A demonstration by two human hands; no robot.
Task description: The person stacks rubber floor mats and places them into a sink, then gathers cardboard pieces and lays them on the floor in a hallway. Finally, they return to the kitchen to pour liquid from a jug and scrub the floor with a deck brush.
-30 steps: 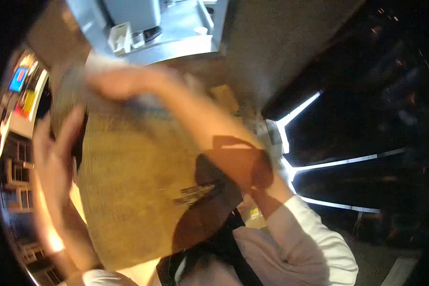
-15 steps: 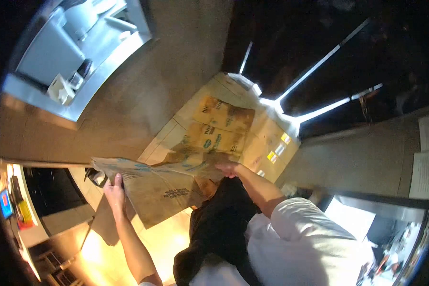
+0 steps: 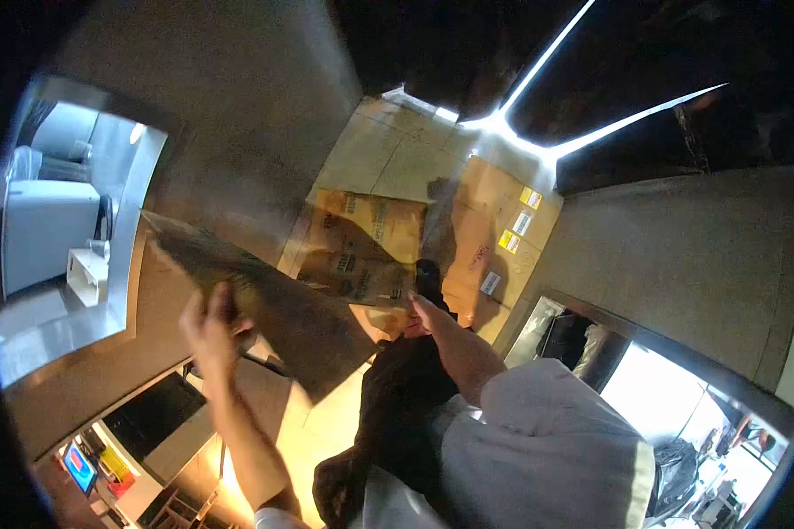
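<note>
Nearest you, your white sleeve (image 3: 547, 423) and black garment (image 3: 384, 410) cover the lower middle, hiding whatever lies beneath them. Your left hand (image 3: 212, 324) is blurred; its fingers curl at the near edge of a large, flat brown cardboard sheet (image 3: 295, 322), and you cannot tell from this view whether they grip it. Your right hand (image 3: 419, 317) is closed on the sheet's right end, by your garment, with some of its fingertips hidden.

The sheet hangs tilted between your two hands, in front of you. It looks thin, dull and mostly in shadow, with a pointed far-left corner and a straight lower edge; blur softens its surface.

Just beyond it is a brown cardboard piece with dark printing (image 3: 362, 231), creased and half shaded, its lettering too soft to read. Whether it joins your sheet is hard to tell. To its right lies a tan cardboard panel (image 3: 513, 264) bearing yellow and white labels (image 3: 509, 241), also unreadable, on the pale tiled floor (image 3: 397, 166).

Farther off, bright white lines (image 3: 641, 120) cross a black area too dark to make out. At far left, a pale grey boxy unit (image 3: 51, 238) is partly cut off by the lens edge.
</note>
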